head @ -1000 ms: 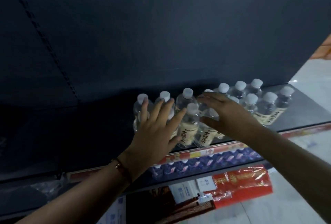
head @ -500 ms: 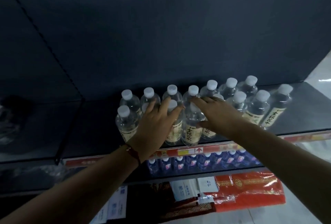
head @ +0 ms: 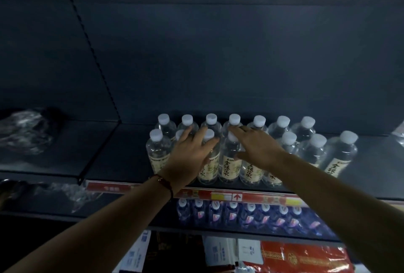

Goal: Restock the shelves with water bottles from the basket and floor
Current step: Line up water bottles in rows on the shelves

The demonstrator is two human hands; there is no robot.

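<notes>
Head view, shelf (head: 371,176): dark board with a red price strip (head: 240,196) along its front edge.
Water bottles (head: 229,163): clear, white-capped, upright in two rows on the shelf just behind the price strip.
Left hand (head: 190,159): fingers straight and spread, pressed flat against the front-row bottles above the price strip; grasping nothing.
Right hand (head: 255,148): fingers extended over the caps just right of the left hand, touching them; released, not gripping.
Bracelet (head: 164,183): on the left wrist.
Blue bottles (head: 240,213): one row directly below the price strip.
</notes>
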